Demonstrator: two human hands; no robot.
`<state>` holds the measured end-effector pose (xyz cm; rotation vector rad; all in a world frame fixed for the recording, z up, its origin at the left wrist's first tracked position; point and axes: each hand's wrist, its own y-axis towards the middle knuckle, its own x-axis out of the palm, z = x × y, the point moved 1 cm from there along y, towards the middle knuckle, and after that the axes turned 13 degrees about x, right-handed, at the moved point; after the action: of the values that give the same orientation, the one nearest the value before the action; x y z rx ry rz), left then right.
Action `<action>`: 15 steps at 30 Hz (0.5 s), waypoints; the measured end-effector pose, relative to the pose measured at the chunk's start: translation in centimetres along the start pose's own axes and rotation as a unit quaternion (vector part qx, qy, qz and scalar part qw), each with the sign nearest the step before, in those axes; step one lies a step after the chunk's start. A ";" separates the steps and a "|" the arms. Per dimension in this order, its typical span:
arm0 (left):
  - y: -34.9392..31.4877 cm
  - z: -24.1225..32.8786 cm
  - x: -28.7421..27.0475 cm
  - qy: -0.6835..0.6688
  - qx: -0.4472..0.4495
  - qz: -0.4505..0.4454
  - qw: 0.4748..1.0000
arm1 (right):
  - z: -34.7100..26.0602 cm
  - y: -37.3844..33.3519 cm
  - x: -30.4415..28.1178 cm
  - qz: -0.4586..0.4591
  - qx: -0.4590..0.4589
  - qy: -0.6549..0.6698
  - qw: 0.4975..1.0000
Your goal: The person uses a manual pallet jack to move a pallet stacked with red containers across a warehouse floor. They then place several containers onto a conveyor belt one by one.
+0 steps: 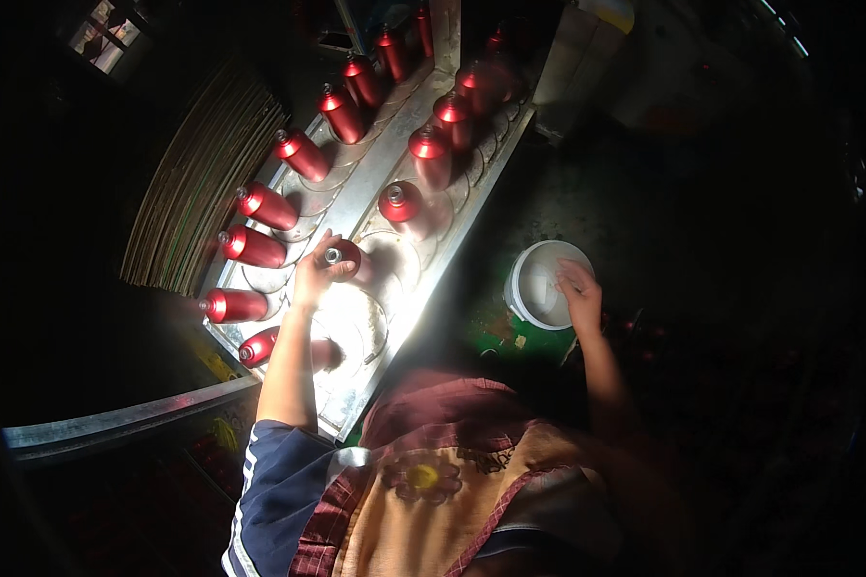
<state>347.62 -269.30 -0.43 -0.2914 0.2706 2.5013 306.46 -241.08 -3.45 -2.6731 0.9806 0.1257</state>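
Note:
My left hand [318, 272] is wrapped round a red metallic bottle [358, 258] near its neck, over the brightly lit part of the conveyor [409, 303]. The bottle's silvery neck points up, and fingers cover part of its body. My right hand [579, 288] hovers at the rim of a white bucket [521, 306], fingers loosely bent and apart, with nothing visible in them. Pale material in the bucket is too unclear to name. Nearest beyond the held bottle is another red bottle [401, 204]. Close to my left forearm lies a tilted-looking red bottle [259, 347].
More red bottles [301, 155] stand in two rows along the conveyor, divided by a metal rail [380, 173]. A tall stack of flat sheets [197, 188] is on the left. A metal bar [130, 415] runs out at lower left. Surroundings are dark.

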 end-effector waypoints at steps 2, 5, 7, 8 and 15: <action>0.3 0.6 0.6 0.083 -0.068 0.009 0.994 | 1.5 -3.4 -1.5 0.011 0.032 0.033 0.999; 2.1 -0.7 2.1 0.079 -0.017 0.000 0.997 | 4.9 -9.6 -2.5 0.098 0.055 0.054 0.992; 3.5 -2.8 2.6 0.073 0.020 0.005 0.997 | 6.8 -13.5 -2.9 0.159 0.046 0.050 0.985; 4.4 -3.9 2.7 0.039 0.040 0.010 0.998 | 7.2 -15.6 -3.0 0.191 0.041 0.046 0.980; 12.3 -0.8 -3.2 0.215 0.179 0.098 0.955 | 1.1 -31.1 4.7 0.364 0.040 -0.079 0.927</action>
<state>343.06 -281.05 1.22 -0.6845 0.9578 2.4928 330.15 -221.09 2.08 -2.0506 1.8170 0.4308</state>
